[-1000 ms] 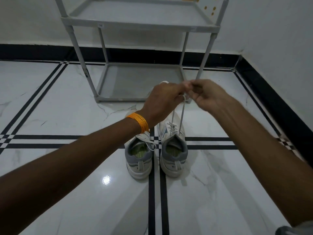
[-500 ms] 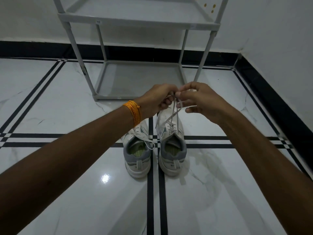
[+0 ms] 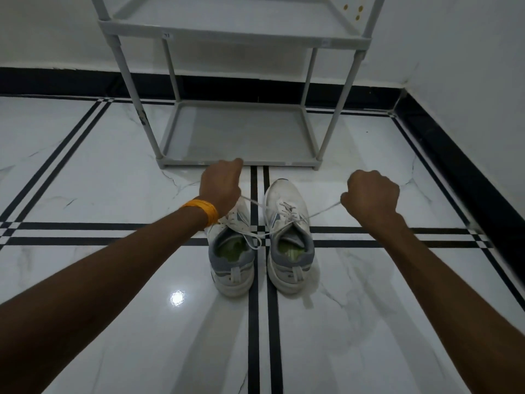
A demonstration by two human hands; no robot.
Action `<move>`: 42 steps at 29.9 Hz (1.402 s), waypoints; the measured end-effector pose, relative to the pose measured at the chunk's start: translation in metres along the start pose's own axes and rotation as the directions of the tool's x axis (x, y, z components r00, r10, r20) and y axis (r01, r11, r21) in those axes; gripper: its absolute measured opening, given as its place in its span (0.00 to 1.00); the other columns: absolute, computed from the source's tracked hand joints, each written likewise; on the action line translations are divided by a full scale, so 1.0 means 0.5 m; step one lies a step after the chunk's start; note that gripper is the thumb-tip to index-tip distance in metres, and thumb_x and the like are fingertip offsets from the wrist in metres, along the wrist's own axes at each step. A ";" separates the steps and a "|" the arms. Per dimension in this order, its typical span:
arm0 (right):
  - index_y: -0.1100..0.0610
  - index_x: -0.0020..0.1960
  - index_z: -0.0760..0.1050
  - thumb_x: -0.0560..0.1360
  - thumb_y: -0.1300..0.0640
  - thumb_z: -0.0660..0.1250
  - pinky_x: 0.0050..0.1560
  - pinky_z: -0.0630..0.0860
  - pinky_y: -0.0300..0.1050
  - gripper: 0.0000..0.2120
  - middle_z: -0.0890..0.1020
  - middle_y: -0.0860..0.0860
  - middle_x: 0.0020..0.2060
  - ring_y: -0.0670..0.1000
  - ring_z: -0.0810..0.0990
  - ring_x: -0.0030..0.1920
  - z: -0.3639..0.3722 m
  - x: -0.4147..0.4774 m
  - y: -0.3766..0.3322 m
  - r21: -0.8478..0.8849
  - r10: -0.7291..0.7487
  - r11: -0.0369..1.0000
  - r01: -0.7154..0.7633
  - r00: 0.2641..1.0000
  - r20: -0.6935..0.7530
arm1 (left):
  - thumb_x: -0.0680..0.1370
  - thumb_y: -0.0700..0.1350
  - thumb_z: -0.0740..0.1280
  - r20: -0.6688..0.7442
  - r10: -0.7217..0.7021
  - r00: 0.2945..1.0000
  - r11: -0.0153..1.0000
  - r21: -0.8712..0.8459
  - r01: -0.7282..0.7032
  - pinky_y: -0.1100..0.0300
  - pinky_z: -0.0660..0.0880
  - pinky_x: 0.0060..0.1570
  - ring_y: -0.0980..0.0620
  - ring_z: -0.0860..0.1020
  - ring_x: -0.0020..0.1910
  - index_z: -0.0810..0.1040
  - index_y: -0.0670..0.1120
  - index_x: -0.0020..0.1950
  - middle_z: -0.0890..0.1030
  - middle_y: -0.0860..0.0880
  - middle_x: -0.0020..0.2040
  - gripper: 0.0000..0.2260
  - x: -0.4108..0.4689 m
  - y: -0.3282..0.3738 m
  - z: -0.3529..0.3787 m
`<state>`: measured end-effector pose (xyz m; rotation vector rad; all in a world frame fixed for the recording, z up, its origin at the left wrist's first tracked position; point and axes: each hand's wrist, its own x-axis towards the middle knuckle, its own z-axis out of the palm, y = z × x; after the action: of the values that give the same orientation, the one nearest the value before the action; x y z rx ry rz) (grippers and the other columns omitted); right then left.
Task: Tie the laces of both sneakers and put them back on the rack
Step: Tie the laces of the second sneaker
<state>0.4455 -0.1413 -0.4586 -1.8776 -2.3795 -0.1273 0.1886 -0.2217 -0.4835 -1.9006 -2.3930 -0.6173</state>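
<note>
Two white and grey sneakers stand side by side on the floor, heels toward me: the left sneaker (image 3: 230,260) and the right sneaker (image 3: 289,237). The right sneaker's white laces (image 3: 321,213) are stretched taut out to both sides. My left hand (image 3: 220,184), with an orange band at the wrist, is shut on one lace end above the left sneaker's toe, which it hides. My right hand (image 3: 370,196) is shut on the other lace end, to the right of the right sneaker. The left sneaker's lace (image 3: 251,243) lies loose.
A grey rack (image 3: 235,163) with two visible shelves stands just beyond the sneakers, against the white wall. The floor is glossy white marble with black stripes. A black skirting runs along the back and right walls, with a corner at the far right.
My hands were together above the right sneaker holding the laces; they have now pulled apart and down to each side, drawing the laces tight.
</note>
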 end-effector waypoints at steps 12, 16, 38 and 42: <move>0.57 0.52 0.82 0.70 0.56 0.71 0.50 0.78 0.48 0.12 0.84 0.55 0.51 0.56 0.81 0.51 0.058 -0.026 -0.062 0.310 -0.276 0.934 0.176 0.908 0.315 | 0.77 0.44 0.65 0.376 0.210 0.903 0.973 -0.169 -0.156 0.53 0.74 0.57 0.44 0.78 0.56 0.80 0.45 0.60 0.82 0.43 0.58 0.13 -0.018 0.086 0.079; 0.59 0.41 0.81 0.69 0.54 0.75 0.39 0.74 0.44 0.09 0.84 0.56 0.40 0.55 0.82 0.41 0.074 -0.045 -0.085 0.338 -0.308 0.924 0.180 0.874 0.377 | 0.76 0.41 0.65 0.376 0.215 0.901 0.953 -0.282 -0.110 0.51 0.77 0.54 0.42 0.81 0.52 0.83 0.40 0.53 0.85 0.41 0.52 0.10 -0.039 0.106 0.102; 0.58 0.38 0.74 0.74 0.63 0.65 0.43 0.81 0.51 0.06 0.81 0.56 0.35 0.57 0.83 0.39 0.095 -0.045 -0.056 0.564 -0.279 0.823 0.064 0.911 0.305 | 0.71 0.43 0.71 0.488 0.149 0.860 0.871 -0.477 0.119 0.65 0.72 0.37 0.48 0.78 0.43 0.79 0.45 0.53 0.80 0.48 0.45 0.11 -0.036 0.080 0.108; 0.54 0.34 0.71 0.75 0.63 0.65 0.40 0.79 0.47 0.12 0.79 0.53 0.33 0.57 0.83 0.39 0.094 -0.047 -0.057 0.566 -0.270 0.823 0.052 0.913 0.307 | 0.65 0.50 0.79 0.635 0.222 0.740 0.872 -0.469 0.141 0.62 0.76 0.40 0.51 0.78 0.45 0.76 0.47 0.57 0.79 0.51 0.46 0.24 -0.024 0.073 0.076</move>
<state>0.4217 -0.1643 -0.5086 -1.5110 -2.4256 0.8924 0.2347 -0.2145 -0.5110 -2.8067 -2.7662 -0.6655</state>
